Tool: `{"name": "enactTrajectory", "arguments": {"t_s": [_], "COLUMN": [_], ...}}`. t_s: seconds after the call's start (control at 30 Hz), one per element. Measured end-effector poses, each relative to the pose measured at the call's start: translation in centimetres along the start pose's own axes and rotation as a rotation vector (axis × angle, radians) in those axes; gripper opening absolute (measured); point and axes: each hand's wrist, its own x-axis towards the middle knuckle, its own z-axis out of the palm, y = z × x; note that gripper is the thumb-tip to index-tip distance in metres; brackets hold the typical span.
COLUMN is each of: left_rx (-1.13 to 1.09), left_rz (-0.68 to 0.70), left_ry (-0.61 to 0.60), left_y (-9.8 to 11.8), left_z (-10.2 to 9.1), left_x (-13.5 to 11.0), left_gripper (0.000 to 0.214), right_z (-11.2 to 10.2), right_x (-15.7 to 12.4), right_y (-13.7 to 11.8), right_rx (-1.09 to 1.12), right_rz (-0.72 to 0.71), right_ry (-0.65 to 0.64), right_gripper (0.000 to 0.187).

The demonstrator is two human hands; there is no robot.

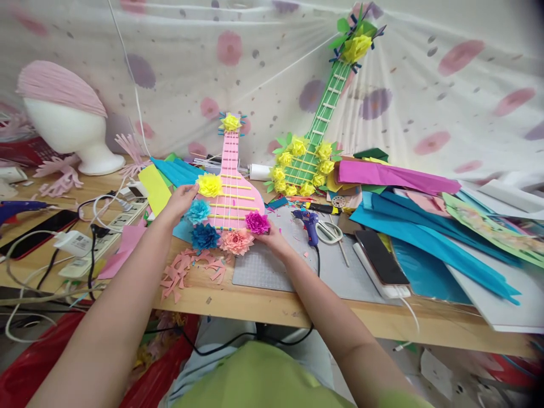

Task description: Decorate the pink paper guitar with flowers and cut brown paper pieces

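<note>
View from above a cluttered wooden counter (255,303), with two bare forearms reaching up from the bottom of the frame. Both hands hold a pink paper guitar (233,195) at the centre of the frame. Its body lies on the counter and its neck points up toward a spotted white cloth behind.

The left hand (182,199) is at the left edge of the guitar's body, its fingers closed on that edge just beside a yellow paper flower (209,185). The right hand (272,238) grips the lower right edge, its fingers curled in against a magenta paper flower (257,222) and partly hidden by it.

A light blue flower (198,211), a dark blue flower (204,236) and a peach flower (236,241) line the lower left rim of the body. Yellow sticks cross the body.

Just right of the right hand, a grey cutting mat (263,269) carries a purple glue gun (308,222) and scissors (330,231). A phone (379,258) lies further right, beside sheets of blue paper (429,241).

A green paper guitar (325,116) with yellow flowers leans on the cloth in the upper centre right. Pink paper scraps (187,271) lie below the pink guitar. At the upper left stands a white foam head (70,127) in a pink cap; below it is a white power strip (106,237) with cables.
</note>
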Motion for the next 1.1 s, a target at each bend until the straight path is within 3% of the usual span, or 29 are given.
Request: {"name": "enactTrajectory", "arguments": {"t_s": [0.23,0.37,0.43,0.5,0.57,0.6,0.77,0.9,1.1], "left_rx": [0.164,0.193,0.217,0.267,0.313,0.332,0.515,0.659,0.684], "left_rz": [0.040,0.018,0.061,0.181,0.345,0.414,0.580,0.546,0.496], "left_ry": [-0.070,-0.087,0.007,0.180,0.309,0.310,-0.153,-0.182,-0.174], "left_y": [-0.4,-1.7,-1.9,-1.7,-1.2,-0.9,-1.0,-2.0,-2.6], "left_z": [0.9,1.0,0.8,0.7,1.1,1.7,6.9,9.7,8.9], "left_x": [1.9,2.5,2.1,0.9,-1.2,-2.4,-8.4,-10.1,-9.4], "left_gripper": [0.051,0.044,0.039,0.031,0.021,0.017,0.010,0.027,0.019], "right_z": [0.6,-0.5,-1.6,-2.6,-3.2,-3.2,-1.3,-0.6,-1.2], "right_x": [0.9,0.9,0.7,0.3,0.0,-0.1,0.7,1.7,1.9], "right_y": [1.2,0.1,-0.6,-1.3,-1.9,-2.1,-2.2,-1.4,-0.8], "right_rx": [-0.450,-0.642,-0.646,-0.592,-0.521,-0.494,-0.585,-0.676,-0.596], "right_rz": [-0.007,-0.006,0.013,0.034,-0.004,-0.050,-0.313,-0.380,-0.329], "right_ry": [0.088,0.031,-0.038,-0.064,-0.032,0.000,0.158,0.183,0.163], "right_gripper": [0.061,0.063,0.068,0.075,0.074,0.071,0.056,0.046,0.037]}}
